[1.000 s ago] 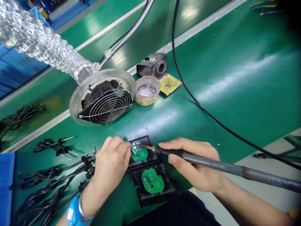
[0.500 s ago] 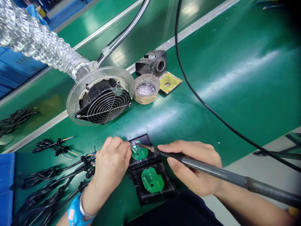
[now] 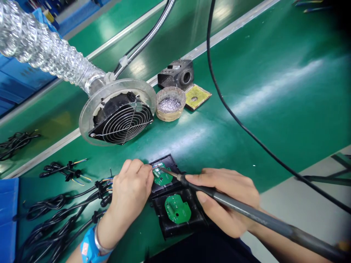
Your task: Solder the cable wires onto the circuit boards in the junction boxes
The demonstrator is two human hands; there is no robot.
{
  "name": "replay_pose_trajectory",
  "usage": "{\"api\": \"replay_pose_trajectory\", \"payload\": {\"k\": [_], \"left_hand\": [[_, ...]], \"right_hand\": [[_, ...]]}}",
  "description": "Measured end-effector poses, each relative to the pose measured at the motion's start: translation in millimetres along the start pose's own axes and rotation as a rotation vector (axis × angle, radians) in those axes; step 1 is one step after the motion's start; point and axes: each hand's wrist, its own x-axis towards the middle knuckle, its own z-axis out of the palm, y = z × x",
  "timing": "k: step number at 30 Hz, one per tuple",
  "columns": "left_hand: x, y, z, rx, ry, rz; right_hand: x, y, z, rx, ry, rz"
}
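In my right hand (image 3: 229, 199) is a soldering iron (image 3: 241, 208), its tip resting at the upper edge of a green circuit board (image 3: 164, 178). That board lies in a black holder (image 3: 159, 190). My left hand (image 3: 133, 188) is closed at the board's left side, pinching thin coloured wires (image 3: 155, 167) that reach the board near the iron's tip; its fingertips are partly hidden. A second green circuit board (image 3: 178, 210) sits in the nearer black holder (image 3: 175, 232), untouched by either hand.
A fume extractor fan (image 3: 123, 122) hangs above the bench on a foil duct (image 3: 55, 54). Behind the boards stand a solder-filled bowl (image 3: 170, 104), an iron stand (image 3: 178, 75) and a yellow sponge (image 3: 199, 96). Black cables (image 3: 55, 226) lie left, beside a blue bin (image 3: 8, 215).
My right hand and the rear of the soldering iron have dropped slightly, while the tip stays at the board's upper edge. My left hand holds nearly the same place.
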Motion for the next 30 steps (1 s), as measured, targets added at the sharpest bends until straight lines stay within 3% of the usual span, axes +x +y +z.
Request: {"api": "replay_pose_trajectory", "payload": {"k": [6,11,18,22,26,30], "left_hand": [[0,1,0.1,0.009,0.008,0.003],[-1,1,0.6,0.021,0.014,-0.010],[2,-2,-4.5,-0.185,-0.012,-0.024],[4,-3,-9.1,-0.384,0.045,-0.042],[3,-6,-13.6,-0.605,0.033,-0.138],[2,-10,-15.5,-0.650,-0.037,-0.242]], "right_hand": [[-7,-6,-11,-0.066,0.101,0.112],[-8,-1,-4,-0.094,0.188,0.107],[-11,8,13,-0.090,0.021,0.023],[-12,9,17,-0.191,0.003,-0.026],[-11,11,18,-0.190,-0.011,-0.008],[-11,16,15,-0.136,-0.083,0.014]]}}
